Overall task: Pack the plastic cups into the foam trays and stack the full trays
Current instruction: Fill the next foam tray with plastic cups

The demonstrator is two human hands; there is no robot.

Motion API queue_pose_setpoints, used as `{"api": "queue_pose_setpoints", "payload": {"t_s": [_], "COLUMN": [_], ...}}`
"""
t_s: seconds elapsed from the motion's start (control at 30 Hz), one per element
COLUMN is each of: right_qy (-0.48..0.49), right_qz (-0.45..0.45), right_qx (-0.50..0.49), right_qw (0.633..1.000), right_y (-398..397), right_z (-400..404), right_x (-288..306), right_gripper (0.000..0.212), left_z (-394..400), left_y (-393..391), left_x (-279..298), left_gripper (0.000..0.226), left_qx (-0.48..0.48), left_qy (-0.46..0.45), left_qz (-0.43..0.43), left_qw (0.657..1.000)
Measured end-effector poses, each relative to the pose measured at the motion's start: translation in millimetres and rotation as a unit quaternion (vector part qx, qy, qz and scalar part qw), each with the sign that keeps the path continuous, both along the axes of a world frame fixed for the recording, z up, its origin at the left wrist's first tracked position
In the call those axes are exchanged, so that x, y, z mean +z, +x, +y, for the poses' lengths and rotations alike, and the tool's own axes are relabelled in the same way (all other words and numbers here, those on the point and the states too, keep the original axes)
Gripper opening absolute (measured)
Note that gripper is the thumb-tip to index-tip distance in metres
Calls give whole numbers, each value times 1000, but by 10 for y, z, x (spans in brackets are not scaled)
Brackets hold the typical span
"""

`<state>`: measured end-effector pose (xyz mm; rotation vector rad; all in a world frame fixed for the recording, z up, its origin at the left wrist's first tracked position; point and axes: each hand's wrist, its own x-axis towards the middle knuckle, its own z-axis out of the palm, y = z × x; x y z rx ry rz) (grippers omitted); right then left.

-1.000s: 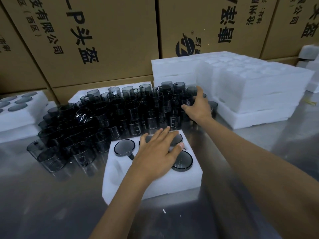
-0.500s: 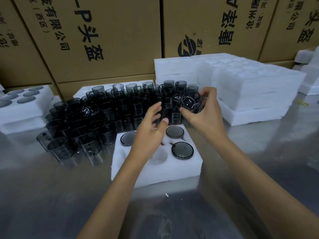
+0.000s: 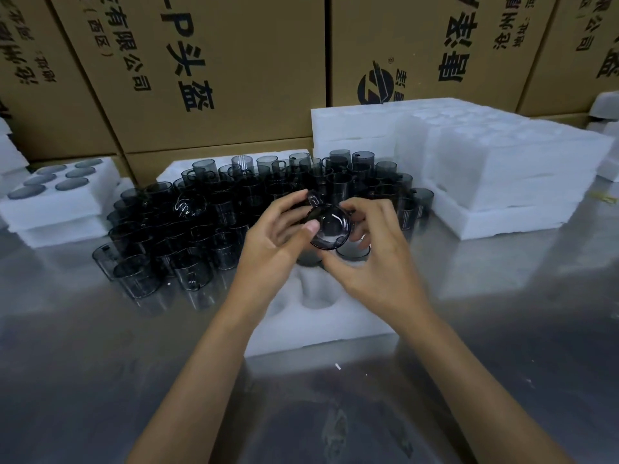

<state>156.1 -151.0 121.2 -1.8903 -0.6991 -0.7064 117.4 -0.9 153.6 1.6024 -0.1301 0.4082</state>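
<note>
Both hands have drawn together over the tray [image 3: 321, 333], and the left hand [image 3: 278, 242] has joined the right hand [image 3: 375, 259] in grasping one cup [image 3: 330, 229], tipped on its side above the tray's far pockets, before the loose cups [image 3: 207, 212] on the tabletop [image 3: 83, 363].

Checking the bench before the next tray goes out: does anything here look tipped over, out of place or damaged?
One cup in the loose cluster lies on its side with its round end facing the camera, while its neighbours stand upright. White specks lie on the metal table before the foam tray. No damage shows.
</note>
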Motion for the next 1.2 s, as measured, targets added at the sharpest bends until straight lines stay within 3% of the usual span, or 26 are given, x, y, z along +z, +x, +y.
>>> {"api": "queue_pose_setpoints", "payload": {"t_s": [0.2, 0.43, 0.8, 0.97, 1.1, 1.2], "right_qy": [-50, -139, -207, -252, -243, -222], "right_qz": [26, 70, 68, 24, -110, -135], "right_qx": [10, 24, 1, 16, 18, 19], "right_qw": [998, 988, 976, 967, 964, 965], "right_y": [-63, -112, -73, -109, -157, -162], "right_z": [-70, -83, -143, -235, -337, -399], "right_x": [-55, -131, -102, -106, -223, -347], "right_gripper": [49, 41, 50, 70, 46, 32], "left_z": [226, 457, 532, 405, 482, 552], "left_y": [-27, -15, -53, -247, -398, -443], "left_x": [-54, -175, -149, -292, -459, -568], "left_gripper": [43, 13, 35, 28, 36, 38], "left_qx": [-33, -7, -18, 66, 42, 22], "left_qy": [61, 175, 308, 358, 413, 437], "left_qz": [51, 95, 85, -84, -175, -189], "left_qw": [996, 980, 947, 928, 893, 879]}}
